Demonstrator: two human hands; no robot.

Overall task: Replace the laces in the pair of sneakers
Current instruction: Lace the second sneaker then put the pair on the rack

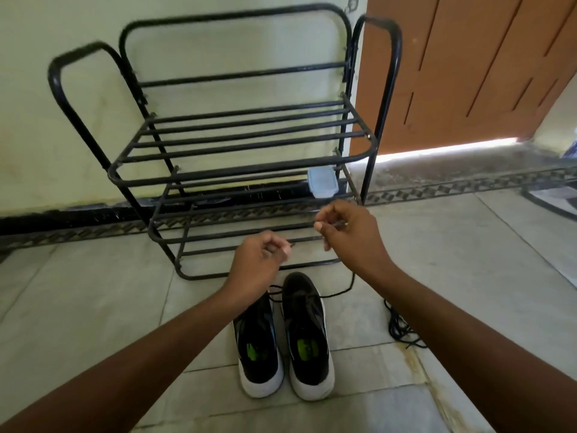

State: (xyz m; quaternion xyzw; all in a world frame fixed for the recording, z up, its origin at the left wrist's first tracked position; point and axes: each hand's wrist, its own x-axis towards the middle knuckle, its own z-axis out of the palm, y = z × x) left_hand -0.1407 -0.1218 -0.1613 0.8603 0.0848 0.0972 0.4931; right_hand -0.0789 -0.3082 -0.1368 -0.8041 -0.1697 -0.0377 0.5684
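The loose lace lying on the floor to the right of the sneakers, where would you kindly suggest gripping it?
Pinch the loose lace at its far strand, coming from above: that single strand trails clear of the tangled bundle, flat on the floor.

You've got black cloth sneakers (307,332) with smooth white rubbery heels, a glossy painted-metal rack (243,145), and matt stone tiles (93,301).

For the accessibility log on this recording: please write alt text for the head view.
Both hands are raised above a pair of black sneakers on the tiled floor, the left hand and the right hand each pinching an end of a black lace. A black metal shoe rack stands behind; another dark lace lies at right.
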